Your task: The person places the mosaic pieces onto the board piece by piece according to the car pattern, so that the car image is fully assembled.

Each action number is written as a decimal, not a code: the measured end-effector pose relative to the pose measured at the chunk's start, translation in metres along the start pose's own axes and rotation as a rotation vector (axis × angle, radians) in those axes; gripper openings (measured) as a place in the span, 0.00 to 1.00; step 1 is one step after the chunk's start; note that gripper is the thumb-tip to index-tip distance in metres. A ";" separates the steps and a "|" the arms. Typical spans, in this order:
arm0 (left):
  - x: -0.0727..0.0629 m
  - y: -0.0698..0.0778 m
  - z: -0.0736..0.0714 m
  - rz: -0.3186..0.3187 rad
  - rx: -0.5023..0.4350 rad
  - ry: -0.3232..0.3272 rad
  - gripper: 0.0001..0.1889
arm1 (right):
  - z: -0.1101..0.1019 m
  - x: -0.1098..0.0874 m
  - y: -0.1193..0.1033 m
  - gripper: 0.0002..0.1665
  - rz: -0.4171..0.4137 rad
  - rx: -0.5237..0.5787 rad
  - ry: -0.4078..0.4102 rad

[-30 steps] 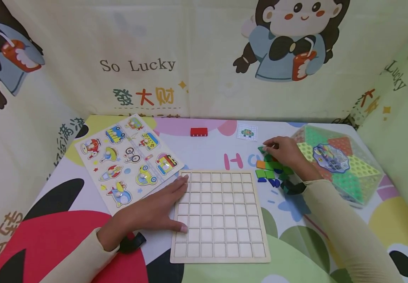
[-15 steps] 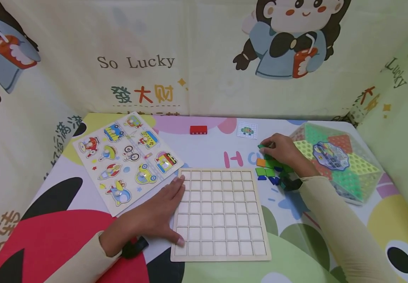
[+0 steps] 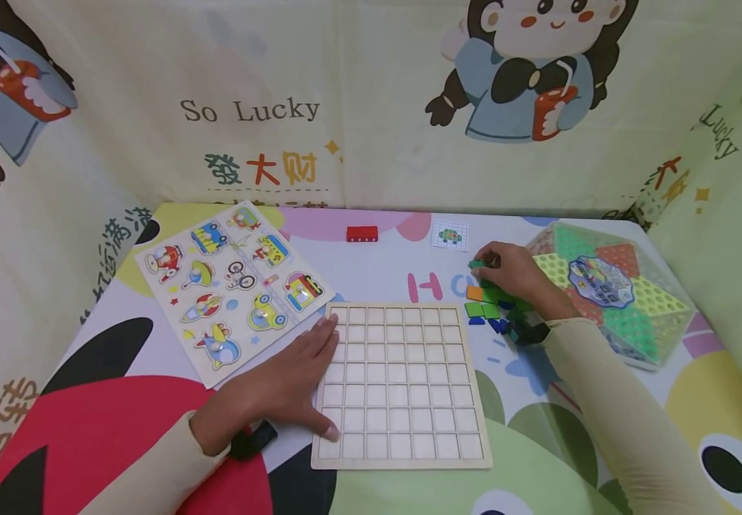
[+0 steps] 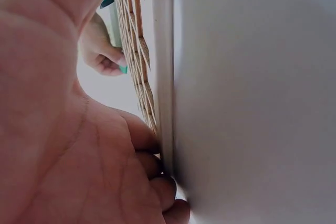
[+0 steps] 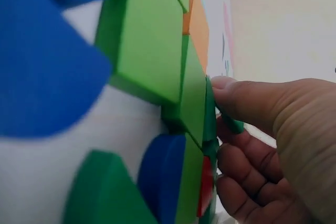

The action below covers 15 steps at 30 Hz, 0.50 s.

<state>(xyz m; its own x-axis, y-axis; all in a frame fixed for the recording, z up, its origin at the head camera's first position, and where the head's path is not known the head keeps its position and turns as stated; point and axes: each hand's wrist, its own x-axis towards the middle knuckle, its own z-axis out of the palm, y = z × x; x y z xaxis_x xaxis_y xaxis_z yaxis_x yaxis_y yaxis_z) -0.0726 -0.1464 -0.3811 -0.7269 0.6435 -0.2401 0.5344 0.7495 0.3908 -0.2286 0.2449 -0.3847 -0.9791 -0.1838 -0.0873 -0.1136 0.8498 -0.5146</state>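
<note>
My left hand (image 3: 297,383) rests along the left edge of a wooden grid board (image 3: 403,458), thumb and fingers spread apart. In the left wrist view its fingertips (image 4: 165,190) touch the board's rim. Over a small heap of coloured blocks, my right hand (image 3: 515,272) pinches a dark green block (image 3: 476,264) between thumb and fingers. That green block (image 5: 233,123) is partly hidden by the thumb in the right wrist view. Around it lie light green blocks (image 5: 149,40), an orange block (image 3: 475,293) and blue rounded blocks (image 5: 47,72); the hand covers part of the heap.
A clear tub with a patterned lid (image 3: 615,282) stands right of the heap. Left of the board lies a vehicle picture puzzle (image 3: 232,290). Toward the back are a red block (image 3: 362,234) and a small picture card (image 3: 449,234). A printed cloth (image 3: 371,107) hangs behind the table.
My left thumb has slid down the board's left edge, widening the hand's spread. The right hand has shifted slightly left, with the dark green block between its fingers.
</note>
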 end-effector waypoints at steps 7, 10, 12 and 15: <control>0.004 0.000 -0.001 0.002 0.011 -0.007 0.68 | -0.001 -0.006 0.003 0.13 -0.031 0.015 0.055; 0.004 0.000 -0.002 -0.001 -0.006 -0.012 0.68 | -0.002 -0.008 0.001 0.14 -0.061 0.026 0.081; 0.003 0.000 -0.002 -0.004 -0.020 -0.015 0.68 | -0.002 -0.010 -0.002 0.14 -0.074 0.035 0.087; 0.003 0.001 -0.003 -0.005 -0.027 -0.016 0.68 | -0.004 -0.013 -0.008 0.13 -0.078 0.044 0.091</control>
<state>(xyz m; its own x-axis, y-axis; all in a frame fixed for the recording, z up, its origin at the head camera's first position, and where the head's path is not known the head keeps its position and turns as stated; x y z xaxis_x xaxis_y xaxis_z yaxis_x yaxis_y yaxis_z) -0.0755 -0.1445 -0.3793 -0.7222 0.6424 -0.2564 0.5188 0.7483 0.4135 -0.2157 0.2423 -0.3765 -0.9790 -0.2015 0.0314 -0.1848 0.8117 -0.5541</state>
